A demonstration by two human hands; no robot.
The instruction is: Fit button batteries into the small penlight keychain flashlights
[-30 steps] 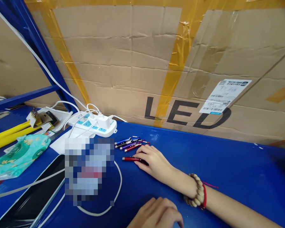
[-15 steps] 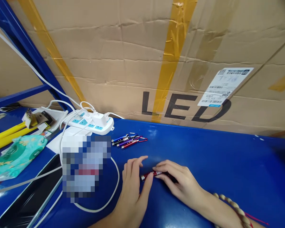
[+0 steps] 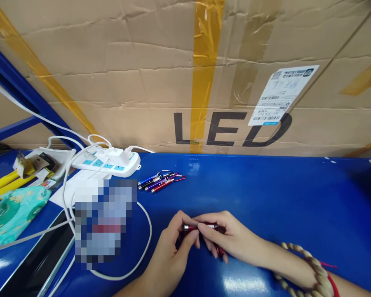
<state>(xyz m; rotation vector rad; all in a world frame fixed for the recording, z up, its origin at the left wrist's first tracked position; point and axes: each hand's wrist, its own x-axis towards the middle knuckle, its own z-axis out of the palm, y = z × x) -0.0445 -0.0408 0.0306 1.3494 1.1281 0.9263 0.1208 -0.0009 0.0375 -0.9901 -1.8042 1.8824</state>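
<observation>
Both my hands meet over the blue table (image 3: 266,194) on one small red pen-shaped light (image 3: 191,227). My left hand (image 3: 170,255) pinches its silver front end with thumb and fingers. My right hand (image 3: 231,239), with a beaded bracelet (image 3: 315,268) on the wrist, grips the rear part, fingers curled round it. A red loop hangs under the right fingers. Farther back lies a small row of several similar pen lights (image 3: 159,181) in blue, black, purple and red.
A white power strip (image 3: 106,161) with plugs and white cables sits at the back left. A phone (image 3: 34,264), a teal packet (image 3: 12,210) and yellow bars (image 3: 0,185) lie at the left. A big cardboard box marked LED (image 3: 228,82) walls off the back.
My right hand carried the red pen light from beside the row toward me. My left hand came up from the near edge and took hold of its front end.
</observation>
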